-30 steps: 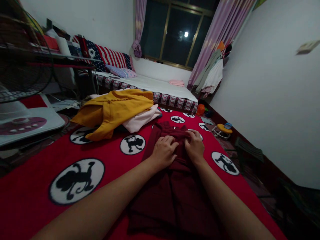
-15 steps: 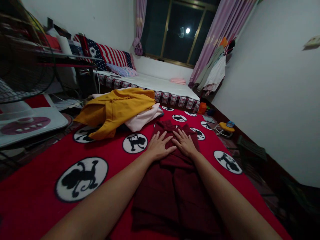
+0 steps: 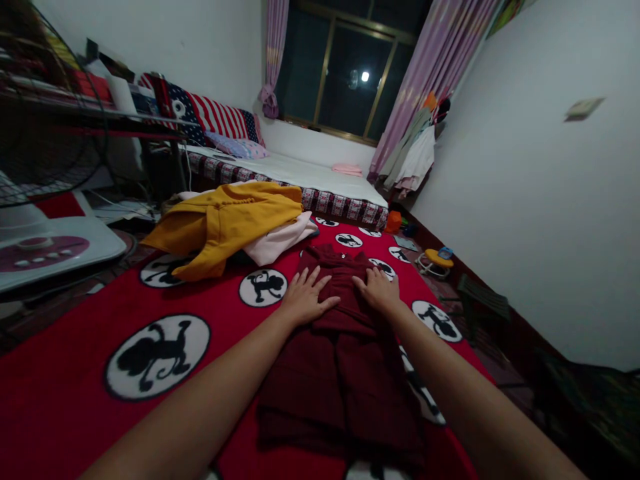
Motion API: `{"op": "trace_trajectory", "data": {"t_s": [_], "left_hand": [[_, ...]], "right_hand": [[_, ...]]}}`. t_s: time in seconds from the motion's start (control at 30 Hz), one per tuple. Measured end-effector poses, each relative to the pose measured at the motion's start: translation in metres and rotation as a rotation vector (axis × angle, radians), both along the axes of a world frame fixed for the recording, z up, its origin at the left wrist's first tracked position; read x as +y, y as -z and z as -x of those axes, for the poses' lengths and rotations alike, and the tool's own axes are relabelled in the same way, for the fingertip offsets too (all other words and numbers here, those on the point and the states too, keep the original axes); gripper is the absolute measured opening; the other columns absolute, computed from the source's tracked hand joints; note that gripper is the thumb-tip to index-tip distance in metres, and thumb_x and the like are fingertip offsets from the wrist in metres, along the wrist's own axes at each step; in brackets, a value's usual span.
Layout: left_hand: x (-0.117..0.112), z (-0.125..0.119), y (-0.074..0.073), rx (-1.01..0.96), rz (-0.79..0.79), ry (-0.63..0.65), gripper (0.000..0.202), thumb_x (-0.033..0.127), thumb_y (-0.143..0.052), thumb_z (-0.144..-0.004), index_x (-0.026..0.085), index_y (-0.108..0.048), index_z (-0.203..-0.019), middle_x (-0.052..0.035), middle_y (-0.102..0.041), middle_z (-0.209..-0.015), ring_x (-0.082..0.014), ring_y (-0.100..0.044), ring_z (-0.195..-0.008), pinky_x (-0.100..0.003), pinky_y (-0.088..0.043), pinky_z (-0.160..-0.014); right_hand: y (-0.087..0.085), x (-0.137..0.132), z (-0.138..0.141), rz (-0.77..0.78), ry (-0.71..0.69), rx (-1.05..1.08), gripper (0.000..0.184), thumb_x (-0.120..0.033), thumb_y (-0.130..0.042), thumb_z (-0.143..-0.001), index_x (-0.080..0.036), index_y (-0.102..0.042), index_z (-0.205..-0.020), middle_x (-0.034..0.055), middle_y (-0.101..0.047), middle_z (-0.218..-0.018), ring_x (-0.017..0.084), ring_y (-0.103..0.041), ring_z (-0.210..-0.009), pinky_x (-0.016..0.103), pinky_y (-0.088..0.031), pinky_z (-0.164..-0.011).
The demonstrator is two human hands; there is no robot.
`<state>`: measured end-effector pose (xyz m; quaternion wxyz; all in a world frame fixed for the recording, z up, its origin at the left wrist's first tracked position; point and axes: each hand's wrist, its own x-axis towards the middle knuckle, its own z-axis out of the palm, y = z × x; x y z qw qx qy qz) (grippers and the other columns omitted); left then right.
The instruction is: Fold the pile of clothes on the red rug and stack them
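A maroon garment point(image 3: 340, 380) that looks like a collared shirt lies folded on the red blanket point(image 3: 65, 380), its collar end away from me. My left hand point(image 3: 306, 297) rests flat on its upper left part with the fingers spread. On its right edge lies my right hand point(image 3: 379, 291), fingers apart and slightly bent, holding nothing. A loose heap with a mustard-yellow garment point(image 3: 240, 217) on top and a pale pink one point(image 3: 280, 241) under it sits to the left of my left hand.
A fan point(image 3: 45, 247) and a cluttered desk point(image 3: 125, 110) stand on the left. Beyond the blanket is a bed point(image 3: 300, 163) below the window. Clothes point(image 3: 417, 157) hang by the right wall. A yellow stool point(image 3: 436, 260) and a dark folding stool point(image 3: 483, 297) are on the right.
My right hand has slid right, away from the left one, to the garment's right edge. My left hand stays flat on the cloth. The whole view has shifted slightly.
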<state>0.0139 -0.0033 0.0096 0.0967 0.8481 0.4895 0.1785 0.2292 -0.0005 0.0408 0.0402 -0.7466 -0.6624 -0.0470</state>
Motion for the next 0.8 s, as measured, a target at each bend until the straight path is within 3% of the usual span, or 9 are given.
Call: {"op": "trace_trajectory", "data": {"t_s": [0.17,0.27,0.33,0.4,0.47,0.53,0.63,0.8], "left_hand": [[0.001,0.0,0.001,-0.025,0.018,0.008,0.08,0.079,-0.027,-0.082,0.033,-0.033,-0.147,-0.0054,-0.019,-0.158,-0.0336,-0.017,-0.144,-0.05,-0.015,-0.116],[0.0,0.0,0.001,-0.04,0.012,0.001,0.081,0.079,-0.026,-0.082,0.032,-0.034,-0.147,-0.0058,-0.019,-0.158,-0.0343,-0.017,-0.144,-0.051,-0.014,-0.116],[-0.001,0.0,0.002,-0.045,0.005,-0.006,0.081,0.079,-0.026,-0.082,0.032,-0.035,-0.146,-0.0059,-0.02,-0.158,-0.0344,-0.017,-0.144,-0.052,-0.014,-0.116],[-0.001,-0.001,0.002,-0.048,0.002,-0.01,0.08,0.079,-0.026,-0.082,0.032,-0.035,-0.146,-0.0055,-0.02,-0.158,-0.0341,-0.017,-0.144,-0.051,-0.014,-0.116],[-0.002,-0.001,0.003,-0.054,-0.001,-0.009,0.08,0.079,-0.026,-0.082,0.032,-0.035,-0.146,-0.0052,-0.02,-0.158,-0.0338,-0.017,-0.144,-0.051,-0.014,-0.116],[-0.001,-0.001,0.003,-0.06,-0.005,-0.007,0.079,0.079,-0.026,-0.083,0.032,-0.036,-0.146,-0.0054,-0.02,-0.158,-0.0339,-0.017,-0.144,-0.052,-0.014,-0.116],[-0.002,-0.001,0.004,-0.065,-0.017,-0.011,0.079,0.078,-0.025,-0.083,0.031,-0.039,-0.144,-0.006,-0.022,-0.158,-0.0341,-0.018,-0.144,-0.052,-0.013,-0.117],[-0.002,-0.001,0.004,-0.083,-0.027,-0.007,0.078,0.077,-0.027,-0.083,0.031,-0.038,-0.145,-0.006,-0.022,-0.158,-0.0343,-0.018,-0.144,-0.052,-0.014,-0.116]], "right_hand": [[0.015,0.027,-0.013,0.07,-0.046,0.122,0.062,-0.05,-0.021,-0.098,-0.016,-0.029,-0.148,0.013,-0.022,-0.157,0.024,-0.021,-0.144,0.051,-0.024,-0.111],[0.002,0.049,-0.02,0.057,0.097,0.048,0.059,-0.051,-0.035,-0.094,-0.012,-0.049,-0.137,0.0194,-0.044,-0.144,0.034,-0.037,-0.135,0.059,-0.024,-0.107],[-0.014,0.066,-0.014,0.013,0.162,-0.015,0.048,-0.042,-0.044,-0.092,-0.01,-0.063,-0.122,0.0227,-0.058,-0.128,0.038,-0.048,-0.124,0.06,-0.027,-0.104],[-0.027,0.082,0.0,-0.09,0.1,0.002,0.037,-0.032,-0.046,-0.09,-0.012,-0.069,-0.112,0.0206,-0.063,-0.121,0.034,-0.054,-0.118,0.05,-0.036,-0.1],[-0.033,0.095,0.019,-0.181,-0.042,0.066,0.031,-0.03,-0.048,-0.089,-0.02,-0.072,-0.107,0.0128,-0.067,-0.117,0.027,-0.059,-0.111,0.036,-0.044,-0.091],[-0.031,0.105,0.038,-0.194,-0.142,0.143,0.025,-0.036,-0.055,-0.086,-0.026,-0.074,-0.099,0.0056,-0.072,-0.106,0.022,-0.063,-0.101,0.029,-0.046,-0.081],[-0.02,0.115,0.055,-0.119,-0.173,0.218,0.027,-0.048,-0.064,-0.079,-0.027,-0.075,-0.094,0.0017,-0.074,-0.097,0.02,-0.065,-0.093,0.026,-0.046,-0.073],[-0.01,0.13,0.058,-0.027,-0.161,0.228,0.022,-0.039,-0.063,-0.081,-0.026,-0.075,-0.092,-0.0001,-0.075,-0.09,0.015,-0.067,-0.083,0.021,-0.043,-0.063]]}}
